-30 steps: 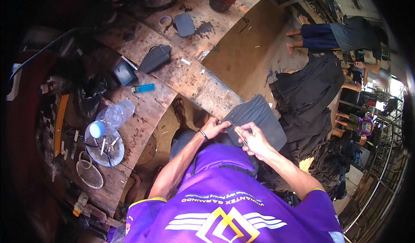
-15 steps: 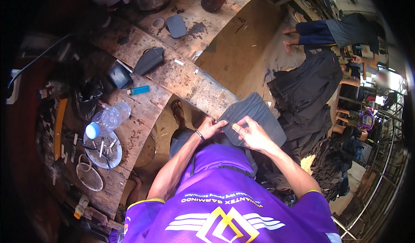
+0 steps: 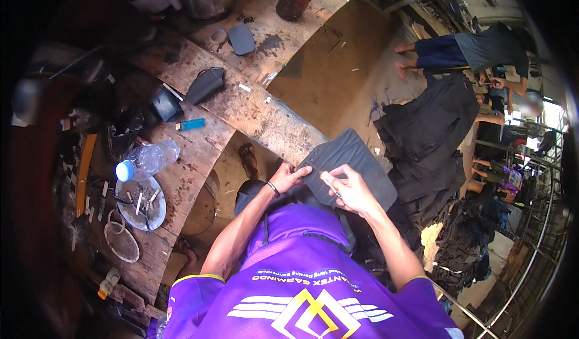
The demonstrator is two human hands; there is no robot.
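Note:
A dark grey pocket-shaped flat piece [image 3: 350, 155], with creases across its surface, rests over the end of a wooden plank in front of my lap. My left hand [image 3: 287, 178] pinches its left edge, thumb on top and fingers partly hidden beneath. Over the piece's middle, my right hand [image 3: 353, 193] is closed on a small pale object [image 3: 327, 180] between thumb and fingers. Its kind is too small to make out. The lower part of the piece passes behind my right hand.
On the wooden table at left are a plastic bottle [image 3: 148, 160], a plate with cigarette butts [image 3: 151, 214], a blue lighter [image 3: 190, 124] and a dark folded piece [image 3: 205, 86]. Black cloth [image 3: 428, 122] lies heaped at right. A person [image 3: 482, 47] is beyond it.
My right hand has tilted slightly, and more of the small pale object shows. The view has shifted a little. My left hand keeps its hold on the dark piece's edge.

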